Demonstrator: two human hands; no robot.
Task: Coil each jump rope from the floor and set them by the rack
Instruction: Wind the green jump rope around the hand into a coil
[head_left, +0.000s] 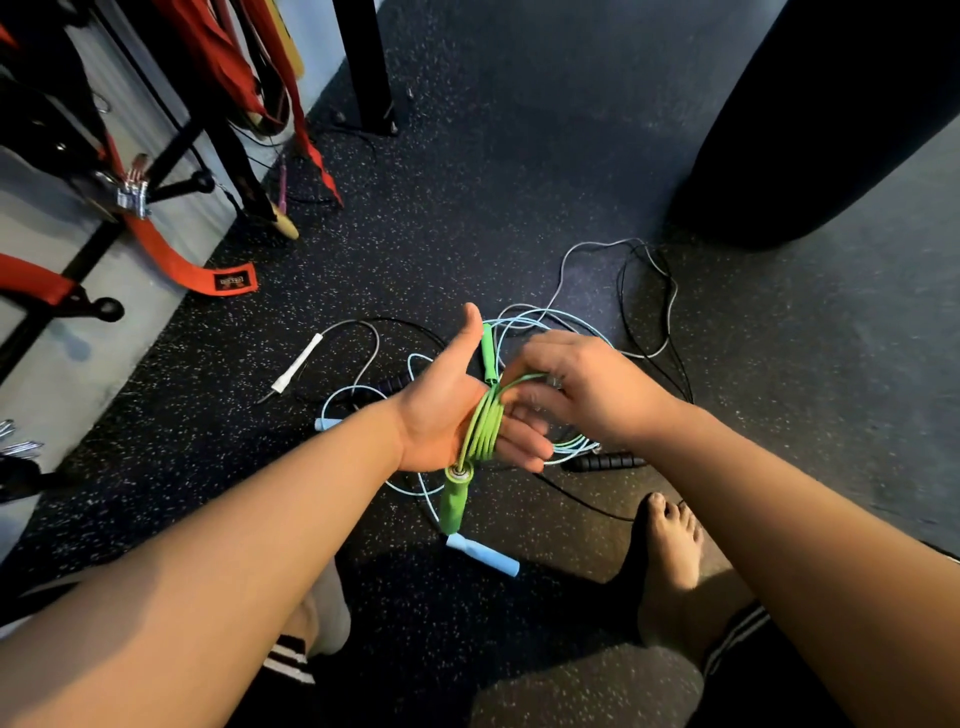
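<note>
head: green rope (485, 422) coils across left hand (435, 415), handles (453, 500) fore-aft.

Dark speckled rubber floor (467, 182). Tangled on it mid-frame: light-blue rope (545, 314) w/ 2 grips, near blue grip (483, 556) beside a bare foot (670, 561), far blue grip (327, 423) to the L. White grip (297, 364) further L, grey cable (670, 291) looping far R. Black grip (605, 461) at R of tangle. Pink grip (283, 182) near the black post (371, 78) at top L.
</note>
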